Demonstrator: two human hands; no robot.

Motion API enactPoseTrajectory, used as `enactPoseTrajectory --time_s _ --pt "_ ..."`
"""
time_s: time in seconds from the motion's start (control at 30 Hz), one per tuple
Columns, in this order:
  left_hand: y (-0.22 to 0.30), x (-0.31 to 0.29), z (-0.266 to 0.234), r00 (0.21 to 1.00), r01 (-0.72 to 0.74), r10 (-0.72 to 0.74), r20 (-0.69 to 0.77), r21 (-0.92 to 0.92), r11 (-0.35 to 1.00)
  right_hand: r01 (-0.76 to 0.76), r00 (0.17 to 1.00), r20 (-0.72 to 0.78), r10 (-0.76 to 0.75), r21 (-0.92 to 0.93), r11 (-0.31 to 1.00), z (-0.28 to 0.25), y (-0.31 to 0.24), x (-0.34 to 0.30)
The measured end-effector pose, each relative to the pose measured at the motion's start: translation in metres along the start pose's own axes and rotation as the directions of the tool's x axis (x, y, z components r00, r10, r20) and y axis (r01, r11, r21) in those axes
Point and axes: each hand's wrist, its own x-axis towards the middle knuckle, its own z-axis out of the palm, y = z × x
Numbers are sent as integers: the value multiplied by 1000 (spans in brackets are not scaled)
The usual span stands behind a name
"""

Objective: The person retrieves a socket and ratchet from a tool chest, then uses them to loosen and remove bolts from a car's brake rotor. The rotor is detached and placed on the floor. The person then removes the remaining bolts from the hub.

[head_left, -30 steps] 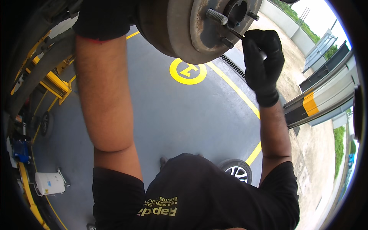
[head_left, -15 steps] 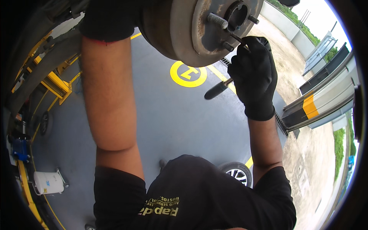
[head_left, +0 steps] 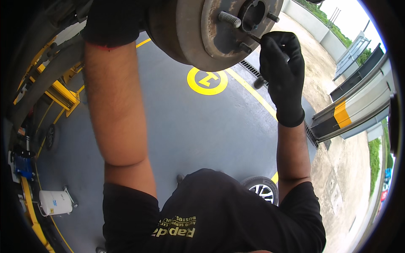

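Observation:
The brake drum (head_left: 185,38), brown with rust, fills the top middle, with its hub hole and several wheel studs showing. My right hand (head_left: 282,63), in a black glove, is closed around a slim dark metal rod (head_left: 254,38), whose tip reaches the drum face just below the hub hole. Below the same hand a dark handle end (head_left: 259,82) sticks out; whether it belongs to the rod is hidden by the glove. My left hand (head_left: 116,21), also gloved in black, is raised beside the drum's left side. Its fingers are out of sight.
Below lies a grey floor with a yellow round marking (head_left: 207,81) and a drain grate (head_left: 249,67). A wheel (head_left: 262,190) lies near my right side. Yellow lift parts (head_left: 61,92) and a white container (head_left: 55,202) stand left; a striped post (head_left: 341,114) stands right.
The drum appears slightly further left and up. My right hand has turned, so the dark handle below it shows shorter and points differently. The rod's tip stays near the hub hole.

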Motion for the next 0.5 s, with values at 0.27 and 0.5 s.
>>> enactPoseTrajectory --time_s 0.27,0.5 --pt "-2 1 -9 985 154 -139 99 -159 975 337 901 333 -277 -140 931 -35 -6 3" --pt "6 1 5 983 114 -107 148 -38 993 351 861 479 -170 -318 881 -51 -9 2"
